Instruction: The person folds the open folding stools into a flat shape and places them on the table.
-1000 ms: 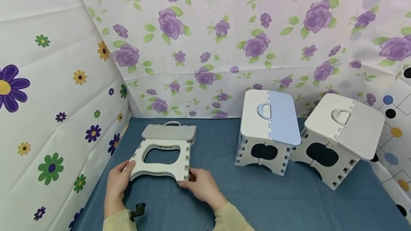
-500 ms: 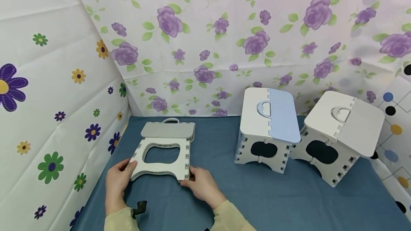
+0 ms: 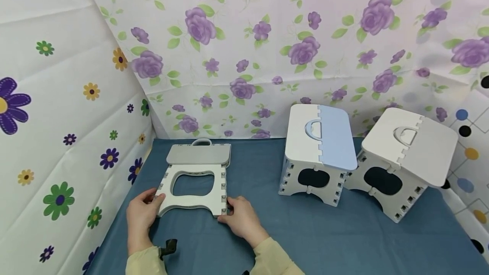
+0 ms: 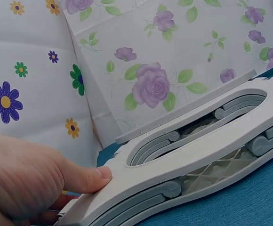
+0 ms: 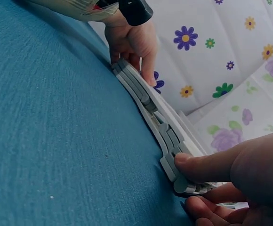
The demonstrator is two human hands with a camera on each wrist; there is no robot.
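Observation:
A folded step stool (image 3: 191,201), white with a grey top panel (image 3: 198,154) and a small carry handle (image 3: 201,141), lies on the blue cloth at the left. My left hand (image 3: 142,217) grips its near left corner; the left wrist view shows the thumb (image 4: 92,178) on the white face and fingers partly hidden beneath. At the near right corner, my right hand (image 3: 244,222) pinches the edge. In the right wrist view its thumb (image 5: 207,165) presses the stool's side, with curled fingers below. Grey folded parts show between the stool's layers.
Two unfolded stools stand at the right: one with a white and light blue top (image 3: 338,137), the other white and grey (image 3: 428,152). They are close together. Floral sheets (image 3: 244,54) hang behind and at both sides of the blue cloth (image 3: 305,241).
The folded stool has turned slightly and now lies straighter, its near edge shifted a little to the right. Both hands keep their hold at its near corners.

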